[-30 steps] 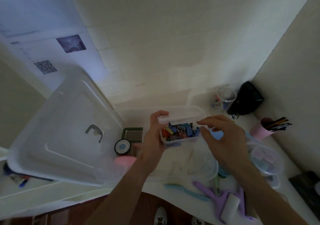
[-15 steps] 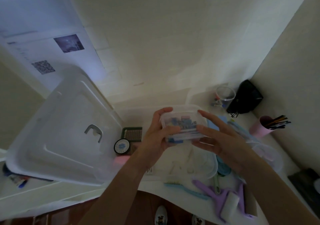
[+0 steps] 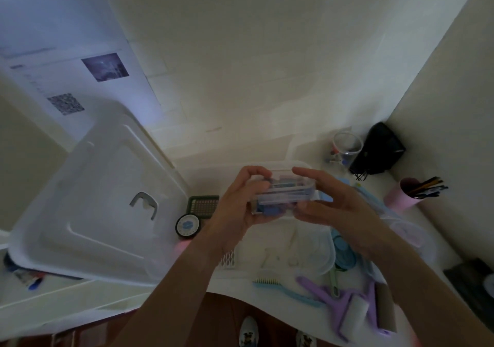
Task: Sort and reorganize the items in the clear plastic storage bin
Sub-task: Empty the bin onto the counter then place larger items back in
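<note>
Head view, frame centre: both hands hold a small clear box up over the clear storage bin. Left hand wraps its left end w/ fingers curled over the top edge; right hand cups the right end, fingers curled round top & underside, so both are gripping it, neither free. Probably held two-handed to press the lid down w/o spilling. Box is see-through, blurred; blue bits show inside, other colours too smeared to tell. Bin sits lower centre on the white counter, translucent, contents pale & hard to make out. Its big lid leans at left, likely parked out of the way to keep the bin open.
</note>
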Demonstrator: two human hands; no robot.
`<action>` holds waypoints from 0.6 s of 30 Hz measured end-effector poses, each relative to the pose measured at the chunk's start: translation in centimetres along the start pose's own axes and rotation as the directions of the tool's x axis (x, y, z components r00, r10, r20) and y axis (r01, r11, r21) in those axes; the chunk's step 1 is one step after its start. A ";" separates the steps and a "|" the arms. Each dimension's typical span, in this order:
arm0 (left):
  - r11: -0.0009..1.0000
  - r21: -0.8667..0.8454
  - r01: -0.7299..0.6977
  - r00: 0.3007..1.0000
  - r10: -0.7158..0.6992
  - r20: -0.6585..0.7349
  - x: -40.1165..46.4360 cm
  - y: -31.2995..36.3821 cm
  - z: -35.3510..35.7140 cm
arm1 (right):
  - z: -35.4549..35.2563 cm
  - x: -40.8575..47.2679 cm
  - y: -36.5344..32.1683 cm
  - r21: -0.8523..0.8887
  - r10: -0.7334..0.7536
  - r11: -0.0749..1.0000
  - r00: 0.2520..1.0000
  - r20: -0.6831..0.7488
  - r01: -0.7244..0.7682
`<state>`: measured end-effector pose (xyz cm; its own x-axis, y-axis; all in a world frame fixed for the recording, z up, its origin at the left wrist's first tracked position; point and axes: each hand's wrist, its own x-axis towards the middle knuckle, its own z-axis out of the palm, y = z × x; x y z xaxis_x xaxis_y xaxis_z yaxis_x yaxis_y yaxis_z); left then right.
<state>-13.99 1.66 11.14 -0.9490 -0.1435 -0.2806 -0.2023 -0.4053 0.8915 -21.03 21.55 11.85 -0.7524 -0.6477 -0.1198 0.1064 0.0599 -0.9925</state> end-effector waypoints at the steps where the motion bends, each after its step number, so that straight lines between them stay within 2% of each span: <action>1: 1.000 -0.023 0.002 1.000 -0.003 -0.014 0.0 0.1 0.2 | 0.0 0.0 -0.3 -0.003 0.009 1.000 1.000 0.009 -0.009; 4: 0.999 -0.031 0.005 0.999 -0.007 -0.042 -0.2 0.1 0.6 | 0.2 0.2 -1.1 -0.063 0.032 0.997 0.999 -0.035 -0.034; 7: 0.999 -0.006 -0.038 0.999 0.037 -0.031 -0.2 -0.7 0.9 | 0.7 0.8 -1.6 -0.190 0.023 0.980 0.987 -0.160 -0.054; 10: 0.995 0.039 -0.093 0.986 0.098 -0.137 -0.1 -1.4 1.4 | 0.7 1.5 -1.5 -0.256 0.019 0.963 0.969 -0.246 -0.084; 12: 0.987 0.103 -0.121 0.963 0.142 -0.228 0.2 -1.7 1.6 | 0.6 1.5 -1.4 -0.283 -0.040 0.957 0.929 -0.369 -0.071; 14: 0.980 0.142 -0.136 0.950 0.169 -0.261 0.3 -1.9 1.5 | 0.4 0.5 -1.6 -0.354 -0.166 0.935 0.849 -0.501 -0.026; 15: 0.976 0.161 -0.146 0.948 0.185 -0.260 0.3 -1.9 1.5 | 0.3 -0.1 -1.6 -0.426 -0.218 0.904 0.834 -0.507 -0.023; 18: 0.968 0.178 -0.177 0.946 0.217 -0.239 0.0 -1.8 1.7 | 0.7 -1.1 -1.2 -0.656 -0.263 0.754 0.893 -0.365 -0.046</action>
<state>-14.07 3.89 10.08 -0.8844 -0.4397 -0.1568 -0.0707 -0.2060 0.9760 -19.91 21.64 13.23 -0.9371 -0.3172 0.1456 -0.3117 0.5728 -0.7581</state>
